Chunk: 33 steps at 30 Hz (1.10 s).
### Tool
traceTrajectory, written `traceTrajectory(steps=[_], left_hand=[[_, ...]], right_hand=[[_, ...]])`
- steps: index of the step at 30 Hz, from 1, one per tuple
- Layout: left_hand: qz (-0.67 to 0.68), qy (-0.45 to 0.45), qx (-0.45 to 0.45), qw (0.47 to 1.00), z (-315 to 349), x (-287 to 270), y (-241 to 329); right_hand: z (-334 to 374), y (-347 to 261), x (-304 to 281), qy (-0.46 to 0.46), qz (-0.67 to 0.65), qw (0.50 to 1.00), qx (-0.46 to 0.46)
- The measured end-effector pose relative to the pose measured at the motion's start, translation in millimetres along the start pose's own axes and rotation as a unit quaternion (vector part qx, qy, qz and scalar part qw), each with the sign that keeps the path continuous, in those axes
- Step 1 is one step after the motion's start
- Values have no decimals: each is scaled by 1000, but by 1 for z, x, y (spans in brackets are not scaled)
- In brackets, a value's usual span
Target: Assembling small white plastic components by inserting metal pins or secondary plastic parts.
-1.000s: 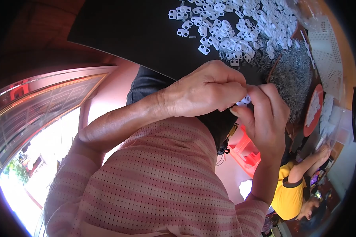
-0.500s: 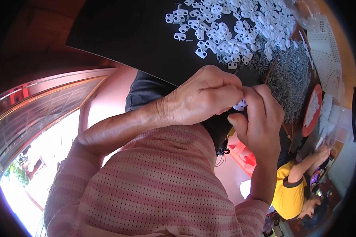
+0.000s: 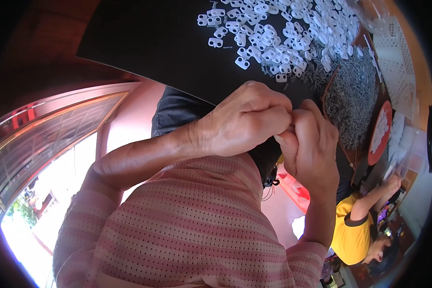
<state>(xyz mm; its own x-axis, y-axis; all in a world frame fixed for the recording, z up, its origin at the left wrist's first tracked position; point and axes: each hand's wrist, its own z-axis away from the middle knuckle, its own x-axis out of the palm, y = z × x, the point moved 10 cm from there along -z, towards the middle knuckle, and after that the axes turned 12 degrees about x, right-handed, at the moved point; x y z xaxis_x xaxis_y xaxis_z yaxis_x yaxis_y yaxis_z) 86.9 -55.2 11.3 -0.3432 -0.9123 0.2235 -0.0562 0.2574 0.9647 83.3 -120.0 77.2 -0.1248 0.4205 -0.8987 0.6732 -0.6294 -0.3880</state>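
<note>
My left hand (image 3: 252, 117) and my right hand (image 3: 314, 144) meet in front of my body, just off the near edge of the black tabletop (image 3: 144, 43). Both are closed, fingertips pressed together. A white two-holed plastic cord lock showed at the right fingers half a second ago; the fingers now cover it. Whatever the left fingertips pinch is hidden too. Beyond my hands lies a loose heap of white cord locks (image 3: 269, 41), each with two holes. Right of it is a large pile of small grey metal springs (image 3: 353, 96).
A red round tray (image 3: 376, 154) with white pieces stands at the right. Near it is a white perforated basket (image 3: 393, 62). Another person in a yellow shirt (image 3: 350, 233) sits at the right. Something red and plastic (image 3: 295, 189) is below my right hand.
My right hand has shifted slightly left and its fingers have closed in against the left hand's fingertips. The white cord lock has gone out of sight between them.
</note>
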Motion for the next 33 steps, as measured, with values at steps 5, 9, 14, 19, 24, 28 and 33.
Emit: traceTrajectory(steps=[5,9,14,19,24,28,33], left_hand=[[-214,-16,205,955,5,3,31],[-306,-13,253,918,10,5,43],[-220,-25,167,961,4,0,29],[-99,-12,60,993,0,-2,10],[-53,15,55,997,1,-2,2],[-17,26,54,998,3,-2,1],[25,22,3,999,3,0,0]], right_hand=[[0,1,2,1,-38,999,0],[-3,1,1,6,-60,998,-4],[11,13,16,-91,8,993,74],[0,3,1,14,-109,994,-10],[0,0,2,10,-110,994,-22],[3,-2,2,18,-99,994,-33],[4,0,1,17,-99,995,-27]])
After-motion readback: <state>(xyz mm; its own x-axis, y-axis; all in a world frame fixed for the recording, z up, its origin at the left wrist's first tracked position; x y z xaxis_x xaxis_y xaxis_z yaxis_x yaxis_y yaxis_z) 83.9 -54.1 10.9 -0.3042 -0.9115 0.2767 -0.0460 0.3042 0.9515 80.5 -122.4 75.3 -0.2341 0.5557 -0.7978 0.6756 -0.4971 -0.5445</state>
